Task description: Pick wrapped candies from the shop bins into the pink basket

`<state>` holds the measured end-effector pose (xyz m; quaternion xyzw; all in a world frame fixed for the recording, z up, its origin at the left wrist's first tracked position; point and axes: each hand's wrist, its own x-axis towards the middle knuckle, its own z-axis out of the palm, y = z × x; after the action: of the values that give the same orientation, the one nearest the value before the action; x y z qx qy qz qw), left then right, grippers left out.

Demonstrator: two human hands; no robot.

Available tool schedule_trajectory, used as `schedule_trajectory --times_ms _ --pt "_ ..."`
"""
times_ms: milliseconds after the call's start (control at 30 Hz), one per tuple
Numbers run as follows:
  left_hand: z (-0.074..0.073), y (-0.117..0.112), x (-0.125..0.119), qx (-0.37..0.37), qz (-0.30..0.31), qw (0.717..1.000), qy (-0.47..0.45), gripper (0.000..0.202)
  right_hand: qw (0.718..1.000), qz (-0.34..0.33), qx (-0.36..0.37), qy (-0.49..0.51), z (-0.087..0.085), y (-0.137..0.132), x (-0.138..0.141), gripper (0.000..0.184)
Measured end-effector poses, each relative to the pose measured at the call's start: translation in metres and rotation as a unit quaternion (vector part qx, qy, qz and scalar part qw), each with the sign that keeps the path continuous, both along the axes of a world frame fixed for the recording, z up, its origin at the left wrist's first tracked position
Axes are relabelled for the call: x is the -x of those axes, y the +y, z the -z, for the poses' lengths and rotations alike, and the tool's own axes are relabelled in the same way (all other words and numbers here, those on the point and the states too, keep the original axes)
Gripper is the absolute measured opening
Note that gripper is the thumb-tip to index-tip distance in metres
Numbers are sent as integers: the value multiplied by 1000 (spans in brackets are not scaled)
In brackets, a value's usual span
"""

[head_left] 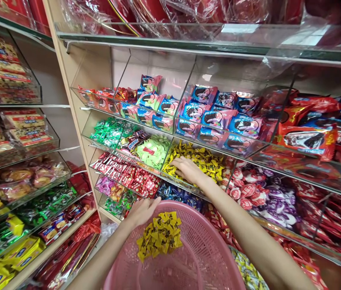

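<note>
A pink plastic basket stands below the shelves with a heap of yellow-wrapped candies inside. My left hand is closed over the basket's left far rim; some of its fingers are hidden. Up at the shelf, my right hand reaches into a clear bin of yellow-wrapped candies. Its fingers lie spread and slightly bent on the candies, with the tips partly out of sight, and I see nothing held in them.
Clear bin fronts edge the shelf. Pale green candies lie left of the yellow ones, red-and-white candies to the right. Packaged cookies fill the bins above. Another shelf unit stands at the left.
</note>
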<state>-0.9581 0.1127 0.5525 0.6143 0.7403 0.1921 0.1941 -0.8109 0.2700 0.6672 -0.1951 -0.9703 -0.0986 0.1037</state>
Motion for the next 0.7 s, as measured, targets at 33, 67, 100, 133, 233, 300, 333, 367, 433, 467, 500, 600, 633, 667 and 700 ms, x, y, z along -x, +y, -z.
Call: schedule_trajectory --times_ms 33,67,100,133,233,300,333,367,433,467,500,600,633,667,700 --pt "0 0 1 0 1 1000 2 75 1000 -5 7 14 1 2 -1 27" --pt "1 0 1 0 2 1000 2 75 999 -12 19 34 1 4 -2 26" --pt "1 0 2 -1 2 1000 2 75 997 -20 36 59 2 6 -4 26" --pt "2 0 2 -3 2 1000 1 75 994 -28 56 90 2 8 -5 25" --pt "3 1 2 -3 3 1000 -2 76 973 -40 127 188 -1 6 -10 24" --pt "3 1 2 0 3 1000 -1 77 956 -29 158 246 -6 -2 -15 24" --pt "3 1 2 3 2 1000 -1 78 948 -24 167 271 -9 -9 -18 25" --pt "3 1 2 5 1 1000 -1 78 939 -20 176 293 -12 -17 -21 27" --pt "3 1 1 7 -1 1000 -3 78 923 -26 205 324 -14 -38 -28 32" --pt "3 1 1 8 -2 1000 -5 78 915 -35 230 328 -12 -50 -32 35" --pt "3 2 1 8 -5 1000 -6 79 908 -45 260 324 -8 -61 -34 38" --pt "4 2 1 11 -7 1000 -9 79 886 -70 366 277 16 -92 -39 40" --pt "5 2 1 11 -4 1000 -9 79 878 -76 398 254 28 -99 -39 40" --pt "6 2 2 10 0 1000 -9 78 873 -80 422 232 40 -104 -38 39" --pt "6 2 2 8 4 1000 -9 78 869 -81 441 212 53 -108 -37 38"
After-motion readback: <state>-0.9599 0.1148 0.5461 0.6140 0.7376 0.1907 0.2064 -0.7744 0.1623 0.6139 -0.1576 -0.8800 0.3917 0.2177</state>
